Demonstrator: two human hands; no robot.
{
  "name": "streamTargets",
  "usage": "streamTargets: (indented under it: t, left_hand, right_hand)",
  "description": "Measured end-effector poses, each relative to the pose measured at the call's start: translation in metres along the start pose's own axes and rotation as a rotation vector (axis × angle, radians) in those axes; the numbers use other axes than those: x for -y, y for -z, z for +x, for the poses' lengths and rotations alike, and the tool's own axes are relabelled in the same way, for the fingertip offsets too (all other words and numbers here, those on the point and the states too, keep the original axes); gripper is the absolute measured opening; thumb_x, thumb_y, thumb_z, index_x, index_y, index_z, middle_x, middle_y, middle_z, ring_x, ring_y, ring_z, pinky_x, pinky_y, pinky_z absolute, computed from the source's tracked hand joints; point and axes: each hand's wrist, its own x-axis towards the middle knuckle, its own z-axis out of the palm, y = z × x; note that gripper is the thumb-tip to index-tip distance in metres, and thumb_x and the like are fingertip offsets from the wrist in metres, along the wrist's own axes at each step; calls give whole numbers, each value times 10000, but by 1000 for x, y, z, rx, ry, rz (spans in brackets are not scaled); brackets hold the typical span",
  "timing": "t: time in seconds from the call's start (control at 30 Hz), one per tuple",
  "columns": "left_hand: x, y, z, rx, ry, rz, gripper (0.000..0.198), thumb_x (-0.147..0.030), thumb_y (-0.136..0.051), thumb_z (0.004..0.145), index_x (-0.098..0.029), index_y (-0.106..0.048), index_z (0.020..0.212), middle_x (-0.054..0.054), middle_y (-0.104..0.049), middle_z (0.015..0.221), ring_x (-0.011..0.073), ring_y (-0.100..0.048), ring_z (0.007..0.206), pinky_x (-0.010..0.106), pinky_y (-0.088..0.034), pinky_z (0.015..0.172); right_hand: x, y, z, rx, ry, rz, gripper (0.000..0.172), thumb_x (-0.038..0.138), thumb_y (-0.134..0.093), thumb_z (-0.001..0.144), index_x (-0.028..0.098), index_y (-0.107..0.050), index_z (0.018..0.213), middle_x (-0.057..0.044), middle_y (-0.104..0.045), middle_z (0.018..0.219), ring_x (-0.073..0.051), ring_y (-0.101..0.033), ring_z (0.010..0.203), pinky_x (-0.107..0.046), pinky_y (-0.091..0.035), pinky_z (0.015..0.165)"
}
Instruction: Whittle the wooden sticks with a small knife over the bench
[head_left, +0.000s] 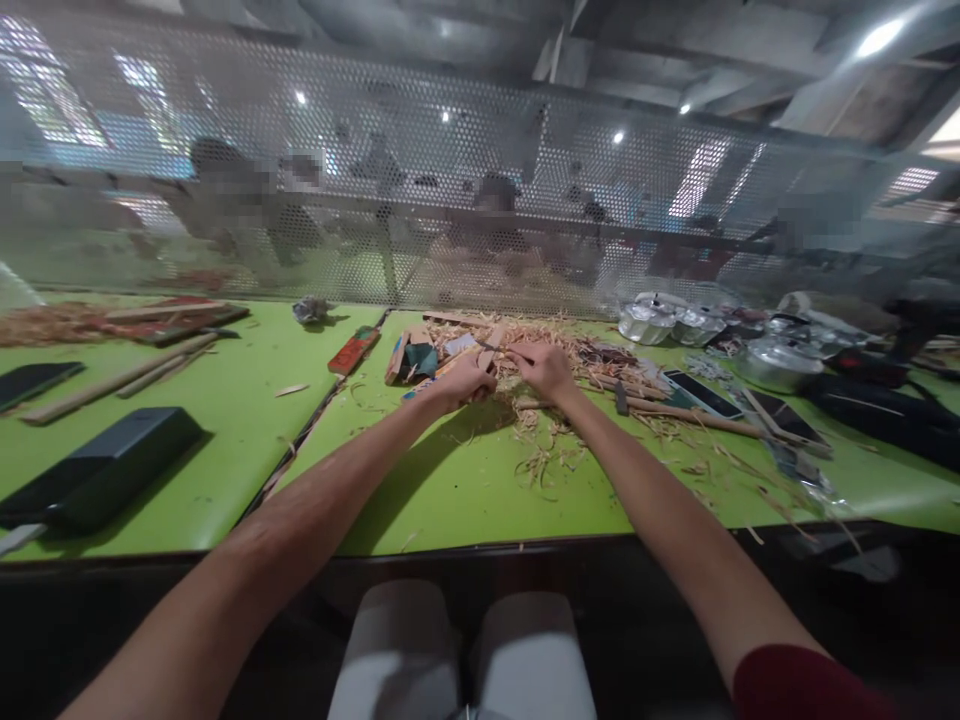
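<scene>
Both arms reach forward over the green tabletop point(465, 480), and my hands meet above a heap of wood shavings point(547, 335). My left hand point(466, 382) is closed around a light piece of wood point(493, 343), its upper end sticking out past the fingers. My right hand point(546, 370) is closed at the right of that wood, gripping a slim carving knife point(489, 347); its thin dark blade lies by the wood. Exactly where the edge touches is too small to tell. Curled shavings lie below my right hand.
A red block point(354, 350) lies left of the hands. Toward the right are a hammer point(675, 410), a phone point(701, 394) and foil-like containers point(646, 318). A dark case point(112, 465) stands at left. A perforated screen point(435, 240) runs along the back, people behind it.
</scene>
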Motion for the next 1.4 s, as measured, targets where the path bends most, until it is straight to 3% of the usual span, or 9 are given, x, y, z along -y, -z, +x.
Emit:
streamTargets:
  t: [0.13, 0.23, 0.37, 0.6, 0.77, 1.03, 1.13, 1.33, 1.4]
  left_hand:
    - [2, -2, -8, 69, 39, 151, 235, -67, -659, 624, -212, -476, 646, -71, -464, 438, 70, -402, 348, 188, -265, 354]
    - [3, -4, -11, 74, 18, 147, 248, -86, -672, 640, -219, -469, 687, -76, -466, 452, 75, -403, 349, 190, -274, 353]
    - [6, -6, -6, -35, 19, 91, 247, -97, -684, 682, -218, -469, 697, -76, -469, 462, 73, -395, 357, 194, -279, 364]
    - [12, -5, 1, -111, 6, -71, 311, -62, -665, 718, -226, -405, 666, -94, -426, 464, 61, -398, 378, 191, -285, 414]
    - [8, -7, -1, -125, -19, 14, 300, -42, -634, 739, -228, -412, 659, -97, -398, 428, 62, -351, 353, 210, -242, 407]
    - [2, -3, 3, -100, -90, 203, 363, -84, -629, 818, -231, -374, 606, -75, -408, 441, 62, -367, 400, 216, -266, 451]
    - [2, -6, 2, -108, -77, 302, 321, -83, -637, 789, -221, -413, 605, -67, -433, 461, 73, -381, 423, 223, -266, 456]
    - [4, -20, -9, -41, -109, 316, 248, -159, -672, 790, -213, -461, 670, -64, -461, 511, 78, -393, 443, 218, -270, 441]
    - [7, -19, -9, -46, -79, 277, 248, -199, -670, 815, -217, -466, 676, -60, -463, 492, 85, -401, 422, 219, -290, 431]
  right_hand:
    - [-31, 20, 0, -34, -393, -71, 354, 334, -546, 1064, 189, -822, 1232, -134, -804, 1150, -232, -752, 995, -277, -520, 824]
    - [-49, 36, -4, -71, -516, -35, 375, 386, -530, 1070, 209, -830, 1209, -170, -801, 1125, -275, -757, 1034, -318, -527, 837]
    - [-30, 38, -1, -119, -365, 71, 349, 355, -556, 1066, 213, -808, 1262, -136, -773, 1235, -272, -749, 1112, -347, -548, 934]
    - [25, 15, -4, 88, -17, 112, 269, 321, -644, 1030, 270, -829, 1219, -25, -799, 1192, -215, -758, 1073, -292, -553, 924]
    - [29, 4, -9, 114, 6, 28, 265, 331, -629, 1041, 284, -843, 1189, -25, -814, 1144, -204, -766, 984, -260, -536, 819]
    - [19, -14, -11, 23, 1, -37, 317, 336, -577, 1064, 266, -822, 1253, -52, -794, 1222, -199, -741, 1062, -245, -520, 887]
    - [9, -11, -6, 13, -114, -37, 329, 354, -574, 1062, 264, -815, 1266, -52, -788, 1242, -196, -731, 1083, -244, -516, 905]
    - [-44, 20, -5, -88, -628, -43, 414, 404, -534, 1071, 163, -827, 1238, -153, -795, 1171, -241, -747, 1048, -258, -517, 840]
    - [-55, 29, -8, -151, -671, 5, 432, 398, -517, 1075, 143, -825, 1238, -163, -795, 1158, -257, -757, 1033, -265, -526, 831]
